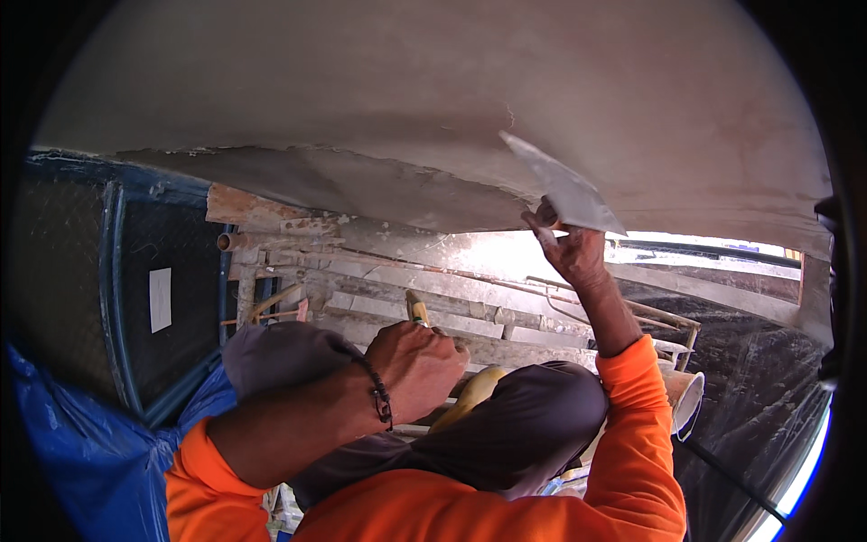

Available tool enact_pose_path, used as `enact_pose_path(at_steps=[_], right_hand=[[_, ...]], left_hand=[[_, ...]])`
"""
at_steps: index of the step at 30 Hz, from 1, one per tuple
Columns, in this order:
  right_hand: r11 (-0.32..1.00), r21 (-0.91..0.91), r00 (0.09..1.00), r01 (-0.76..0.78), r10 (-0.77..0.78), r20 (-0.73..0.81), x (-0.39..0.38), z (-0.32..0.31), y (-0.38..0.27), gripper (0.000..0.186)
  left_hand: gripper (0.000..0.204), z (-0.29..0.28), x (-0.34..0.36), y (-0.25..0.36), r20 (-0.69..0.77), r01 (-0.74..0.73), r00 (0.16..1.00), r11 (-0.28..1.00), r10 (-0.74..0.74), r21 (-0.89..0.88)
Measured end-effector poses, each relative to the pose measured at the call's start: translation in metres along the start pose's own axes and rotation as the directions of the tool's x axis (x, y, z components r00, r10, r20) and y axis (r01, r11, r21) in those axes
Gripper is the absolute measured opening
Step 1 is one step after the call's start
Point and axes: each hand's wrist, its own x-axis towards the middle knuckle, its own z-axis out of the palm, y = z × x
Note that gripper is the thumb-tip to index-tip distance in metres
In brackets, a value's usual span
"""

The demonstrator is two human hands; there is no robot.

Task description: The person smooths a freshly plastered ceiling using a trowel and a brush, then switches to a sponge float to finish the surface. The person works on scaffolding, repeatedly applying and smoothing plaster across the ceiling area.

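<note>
Up at the grey plastered surface (pixel 361 81), my right hand (pixel 575 251) is closed on a plastering trowel (pixel 567 188). Its wide flat metal blade lies close to the plaster; whether the whole face touches cannot be made out. A rough, broken edge (pixel 397 163) runs across the plaster to the left of the blade. Lower down, in front of my knees, my left hand (pixel 411 361) is closed round a tool with a yellow handle (pixel 416 307). The rest of that tool is hidden by the hand. A dark bracelet (pixel 377 397) circles my left wrist.
Below me are dusty scaffold boards (pixel 452 303) and pipes (pixel 242 241). A dark mesh panel (pixel 163 244) in a blue frame and a blue tarp (pixel 81 452) stand at the left. At the right are a bucket (pixel 688 397) and dark plastic sheeting (pixel 759 379).
</note>
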Motion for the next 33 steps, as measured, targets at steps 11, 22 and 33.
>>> enact_pose_path(at_steps=[11, 22, 33], right_hand=[[0.983, -0.171, 0.929, -0.065, 0.122, 0.349, -0.086, 0.104, 0.064, 0.045], [0.953, -0.148, 0.824, -0.264, 0.302, 0.479, -0.061, 0.058, 0.121, 0.054], [0.909, -0.017, 0.839, -0.417, 0.392, 0.376, -0.106, 0.001, 0.12, 0.043]], left_hand=[[0.031, -0.007, -0.001, 0.002, 0.056, 0.116, 0.992, 0.992, -0.113, -0.053], [0.039, -0.008, 0.007, 0.002, 0.104, 0.115, 0.988, 0.993, -0.116, 0.014], [0.028, -0.007, 0.01, 0.0, 0.077, 0.129, 0.989, 0.992, -0.128, -0.015]])
